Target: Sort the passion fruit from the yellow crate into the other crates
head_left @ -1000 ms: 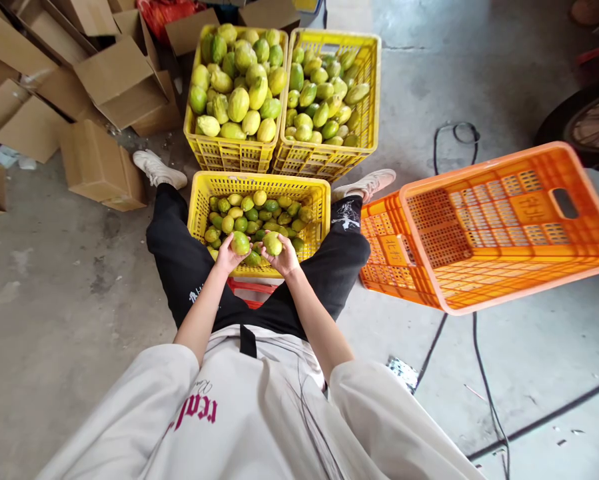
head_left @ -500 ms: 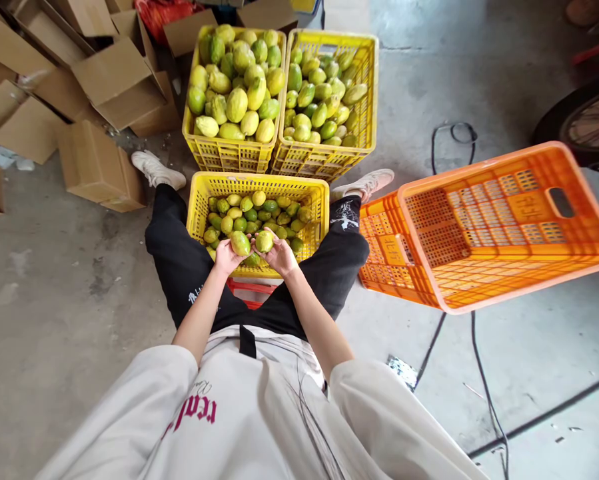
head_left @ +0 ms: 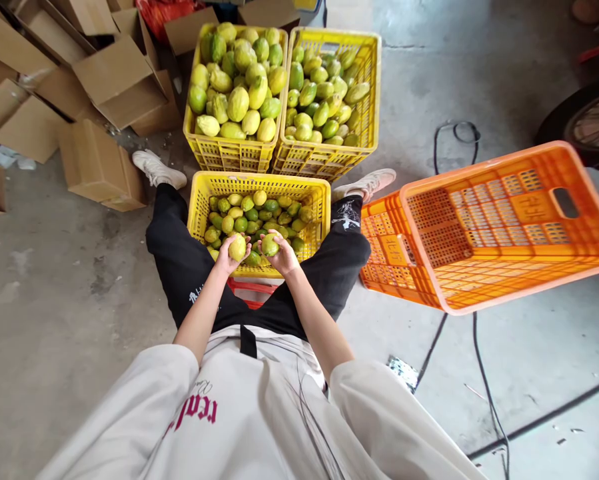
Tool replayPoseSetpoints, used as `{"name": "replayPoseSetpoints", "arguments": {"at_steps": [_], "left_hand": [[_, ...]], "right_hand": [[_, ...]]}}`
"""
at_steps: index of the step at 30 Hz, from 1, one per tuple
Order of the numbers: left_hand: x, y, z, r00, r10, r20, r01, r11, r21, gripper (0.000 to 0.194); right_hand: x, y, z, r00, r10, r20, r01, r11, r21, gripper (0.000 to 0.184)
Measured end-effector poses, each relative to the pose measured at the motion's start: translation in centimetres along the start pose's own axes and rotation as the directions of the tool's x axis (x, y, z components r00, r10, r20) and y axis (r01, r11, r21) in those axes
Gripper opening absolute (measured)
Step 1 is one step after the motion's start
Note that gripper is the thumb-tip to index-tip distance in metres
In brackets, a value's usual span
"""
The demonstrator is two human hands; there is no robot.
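My left hand is closed around a yellowish lemon. A greener lemon sits in the fingers of my right hand. Both hands are side by side, a little apart, above the near edge of a low yellow crate. Inside that crate lie many green and yellow lemons, partly hidden under my hands. The crate stands between my legs.
Behind it stand a yellow crate heaped with larger yellow-green fruit and another yellow crate of similar fruit. Orange crates are at the right, with a black cable on the floor. Cardboard boxes pile up at the left.
The lemons have turned in my fingers, the left one now showing a yellower side. My hands came slightly closer together, then moved apart again. The crates have not moved.
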State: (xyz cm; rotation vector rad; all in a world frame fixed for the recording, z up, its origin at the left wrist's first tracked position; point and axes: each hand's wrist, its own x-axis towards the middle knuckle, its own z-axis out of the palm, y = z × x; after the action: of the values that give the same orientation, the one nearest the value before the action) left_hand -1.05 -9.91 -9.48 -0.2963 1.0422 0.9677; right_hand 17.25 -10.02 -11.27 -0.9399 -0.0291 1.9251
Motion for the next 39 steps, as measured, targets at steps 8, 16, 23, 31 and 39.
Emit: {"name": "replayPoseSetpoints", "arguments": {"at_steps": [8,16,23,31,39], "left_hand": [[-0.34,0.05,0.28,0.993,0.098,0.059,-0.089,0.987,-0.136,0.043],[0.11,0.17,0.22,0.999,0.045,-0.009,-0.045,0.996,-0.075,0.035],[-0.15,0.34,-0.08,0.998,0.026,0.061,-0.024,0.999,-0.032,0.038],[-0.4,0.07,0.4,0.993,0.083,0.089,-0.078,0.995,-0.057,0.049],[0.21,-0.36,-0.1,0.998,0.034,0.058,-0.037,0.997,0.062,0.029]], "right_hand": [[-0.11,-0.38,-0.17,0.995,0.022,0.095,-0.025,0.999,0.037,0.044],[-0.02,-0.12,-0.32,0.997,0.051,0.051,-0.053,0.997,0.047,0.028],[0.12,0.01,-0.64,0.999,0.031,-0.013,-0.031,0.999,0.03,0.032],[-0.28,-0.27,0.17,0.997,0.034,0.063,-0.039,0.996,0.082,0.047],[-0.23,-0.16,-0.11,0.994,0.095,0.049,-0.096,0.995,0.017,0.035]]}}
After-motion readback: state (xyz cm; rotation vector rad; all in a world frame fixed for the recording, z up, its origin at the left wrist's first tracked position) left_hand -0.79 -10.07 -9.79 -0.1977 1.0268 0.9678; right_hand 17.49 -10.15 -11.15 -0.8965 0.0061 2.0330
